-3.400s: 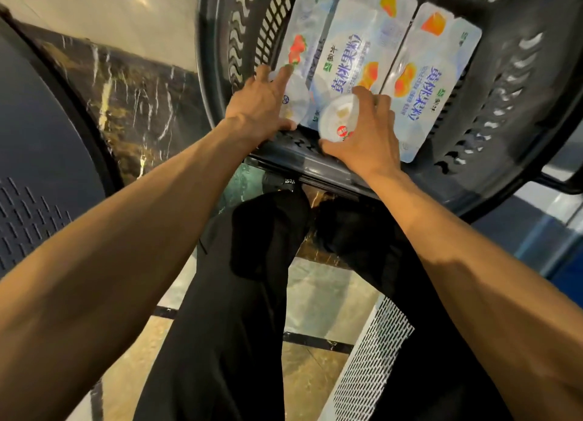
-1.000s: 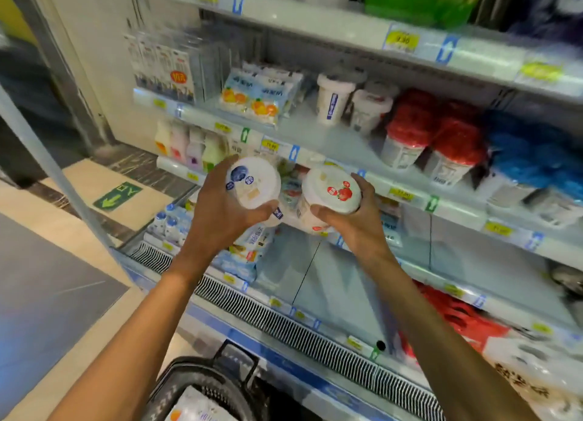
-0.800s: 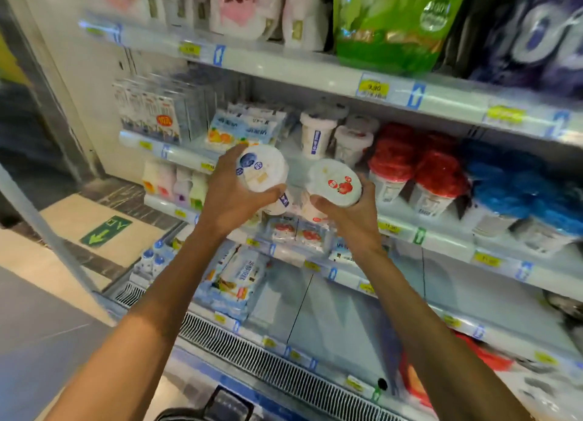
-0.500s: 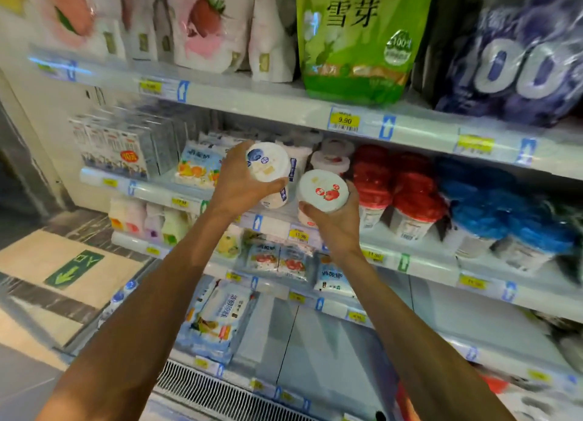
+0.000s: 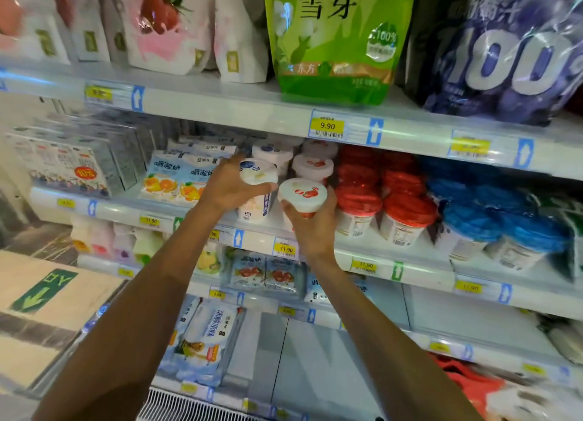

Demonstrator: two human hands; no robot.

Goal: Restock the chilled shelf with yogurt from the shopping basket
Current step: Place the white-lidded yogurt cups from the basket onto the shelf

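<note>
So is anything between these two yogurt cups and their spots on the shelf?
Nothing visible: the blue-marked white cup and strawberry-lidded white cup face bare shelf front, matching cups standing further back.

The right hand (image 5: 315,231) hides most of the strawberry yogurt cup (image 5: 303,193) below its lid; the left hand (image 5: 230,187) covers one side of the blue-label yogurt cup (image 5: 258,176). The far price tag (image 5: 470,146) is blurred.
</note>
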